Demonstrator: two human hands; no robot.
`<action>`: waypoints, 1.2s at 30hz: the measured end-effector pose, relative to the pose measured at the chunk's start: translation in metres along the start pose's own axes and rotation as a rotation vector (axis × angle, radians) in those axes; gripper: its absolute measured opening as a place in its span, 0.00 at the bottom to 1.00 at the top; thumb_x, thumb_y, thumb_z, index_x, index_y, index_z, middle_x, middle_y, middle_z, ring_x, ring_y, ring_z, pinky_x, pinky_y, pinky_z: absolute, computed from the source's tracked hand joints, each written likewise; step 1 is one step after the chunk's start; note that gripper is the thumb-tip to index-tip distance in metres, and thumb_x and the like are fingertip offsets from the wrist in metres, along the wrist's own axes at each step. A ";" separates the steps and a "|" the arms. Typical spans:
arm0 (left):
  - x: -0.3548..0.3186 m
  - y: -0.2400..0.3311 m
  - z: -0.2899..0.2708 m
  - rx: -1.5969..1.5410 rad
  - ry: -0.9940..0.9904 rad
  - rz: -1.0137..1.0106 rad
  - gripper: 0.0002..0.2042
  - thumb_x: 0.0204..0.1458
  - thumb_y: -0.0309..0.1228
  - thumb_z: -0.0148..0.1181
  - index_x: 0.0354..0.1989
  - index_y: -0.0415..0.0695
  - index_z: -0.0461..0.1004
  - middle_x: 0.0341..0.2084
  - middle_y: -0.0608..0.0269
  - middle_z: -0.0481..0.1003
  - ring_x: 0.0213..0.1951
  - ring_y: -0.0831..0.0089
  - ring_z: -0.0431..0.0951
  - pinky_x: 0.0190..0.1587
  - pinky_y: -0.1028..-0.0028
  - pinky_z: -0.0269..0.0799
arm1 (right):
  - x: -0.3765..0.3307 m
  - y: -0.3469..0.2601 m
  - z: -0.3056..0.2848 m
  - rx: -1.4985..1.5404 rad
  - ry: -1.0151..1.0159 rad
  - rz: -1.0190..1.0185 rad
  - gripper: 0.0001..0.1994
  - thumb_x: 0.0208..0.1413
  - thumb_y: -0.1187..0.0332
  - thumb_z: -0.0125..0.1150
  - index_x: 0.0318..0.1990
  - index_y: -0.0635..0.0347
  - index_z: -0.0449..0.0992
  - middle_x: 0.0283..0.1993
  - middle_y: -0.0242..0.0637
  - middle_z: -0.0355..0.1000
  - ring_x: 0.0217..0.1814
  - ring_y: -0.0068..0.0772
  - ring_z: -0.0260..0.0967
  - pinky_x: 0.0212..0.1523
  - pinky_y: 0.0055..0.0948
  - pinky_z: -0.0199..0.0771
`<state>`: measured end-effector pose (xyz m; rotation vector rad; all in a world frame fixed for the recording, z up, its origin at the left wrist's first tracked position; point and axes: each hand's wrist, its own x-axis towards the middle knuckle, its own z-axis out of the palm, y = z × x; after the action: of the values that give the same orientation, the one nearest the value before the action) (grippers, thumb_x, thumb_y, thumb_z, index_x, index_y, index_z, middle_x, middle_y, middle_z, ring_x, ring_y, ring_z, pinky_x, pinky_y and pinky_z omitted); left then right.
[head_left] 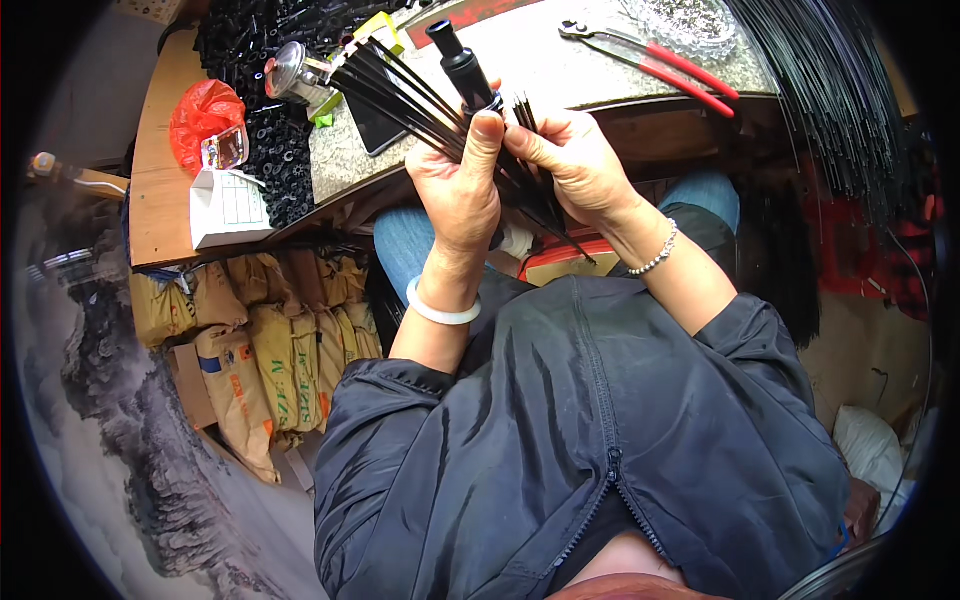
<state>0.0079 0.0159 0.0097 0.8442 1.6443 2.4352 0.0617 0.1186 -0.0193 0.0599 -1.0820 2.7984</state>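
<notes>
Over the table's near edge, my left hand [458,192] is closed around a fanned bundle of thin black rods [400,100] that look like umbrella ribs. It also grips a stepped black plastic tube [462,68], which resembles an umbrella runner and stands nearly upright above the thumb. My right hand [578,162] is closed too, its thumb and fingers pinching rods beside the tube's lower end. The two thumbs almost meet there. Dark rod ends hang below the hands toward my lap. The exact joint between rods and tube is hidden by the fingers.
Red-handled pliers [665,68] lie at the far right, near a clear tray of small metal bits [690,22]. Long black rods [830,110] hang at the right. Black parts [275,165], a red bag [203,120], a white box [228,208] and a phone [374,125] occupy the left.
</notes>
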 end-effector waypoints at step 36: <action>0.004 -0.004 -0.005 0.025 0.006 -0.003 0.19 0.52 0.37 0.57 0.46 0.35 0.68 0.35 0.63 0.72 0.33 0.79 0.72 0.39 0.79 0.70 | 0.002 0.004 0.006 -0.058 0.078 -0.078 0.13 0.52 0.68 0.61 0.43 0.64 0.71 0.36 0.29 0.72 0.35 0.14 0.67 0.40 0.13 0.67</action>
<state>0.0016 0.0146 0.0066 0.8385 1.6795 2.4229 0.0595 0.1120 -0.0173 -0.0127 -1.1170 2.6749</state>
